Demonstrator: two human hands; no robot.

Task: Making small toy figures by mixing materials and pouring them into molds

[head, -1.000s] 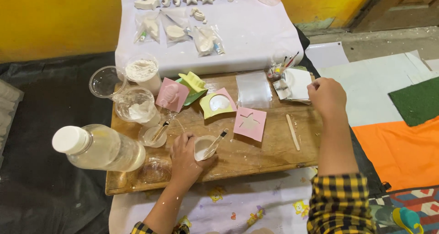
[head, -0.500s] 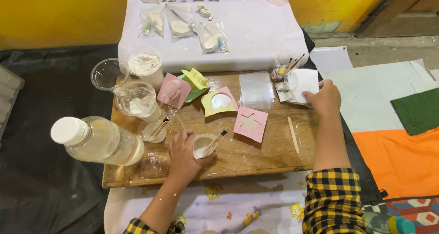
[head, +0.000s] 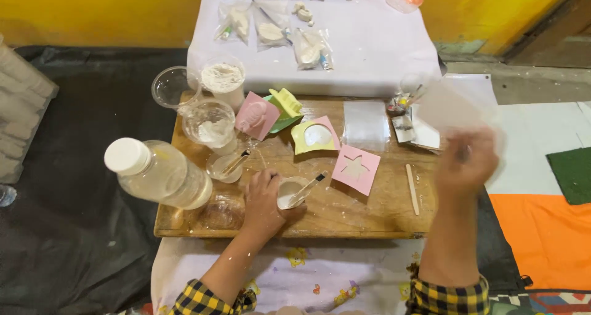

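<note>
Your left hand (head: pixel 263 199) is wrapped round a small white cup of pale paste (head: pixel 289 192), fingers curled on its left side, steadying it on the wooden board (head: pixel 345 213). A small brush with a dark handle (head: pixel 308 188) sits in the cup, leaning up and to the right, away from your left palm, so its free end points roughly toward your right side.

Your right hand (head: pixel 466 164) is up off the board and badly motion-blurred. It looks loosely closed, pinching a thin, pale, see-through sheet (head: pixel 452 109) that fans up and away from the fingers, but honestly I can't tell how tight the grip is.

Between your hands lies a pink square foam mould with a star-like cutout (head: pixel 356 168), just right of the cup and nearer your left hand. A flat wooden stick (head: pixel 412 189) lies just left of your right wrist, long axis running toward and away from you. Beyond the cup, farther from you, there's a yellow square mould with a white round filling (head: pixel 315 135). A clear plastic bottle with a white cap (head: pixel 157 173) lies on its side off to the left of your left hand.
</note>
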